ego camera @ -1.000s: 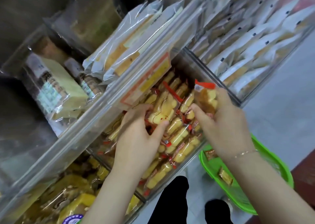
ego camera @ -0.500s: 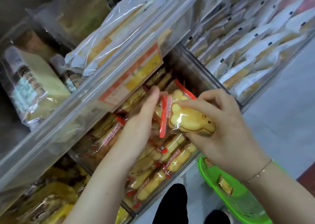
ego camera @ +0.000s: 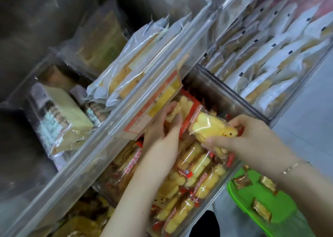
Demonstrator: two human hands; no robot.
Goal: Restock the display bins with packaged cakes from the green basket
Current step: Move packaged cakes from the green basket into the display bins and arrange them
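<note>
Middle bin (ego camera: 232,99): a see-through box, packed with yellow bear-shaped cakes (ego camera: 200,179) in clear wraps with red ends. They lie side by side in rows.
Bin on the right (ego camera: 297,85): a see-through box full of white packs (ego camera: 270,60) standing in tight rows.
Bin up on the left (ego camera: 162,78): holds big clear bags (ego camera: 129,70) with pale flat cakes inside. A red and yellow price tag (ego camera: 156,101) hangs on its front wall.
Far left box (ego camera: 36,70): holds a pale yellow block cake (ego camera: 66,106) in a clear wrap with a printed label.
Green basket (ego camera: 239,199): low down on the right, under the right arm. A few small gold-brown packs (ego camera: 262,209) lie in it, well apart from each other.
Left hand (ego camera: 162,128): reaches into the back of the middle bin, under the price tag. Its fingers curl a little round the cakes standing there and touch them. Whether it really grips them is hard to tell.
Right hand (ego camera: 252,137): thumb and fingers pinch one wrapped bear cake (ego camera: 210,126). The cake is held over the middle bin, just beside the left hand.
Right wrist: a thin gold bracelet (ego camera: 288,169).
</note>
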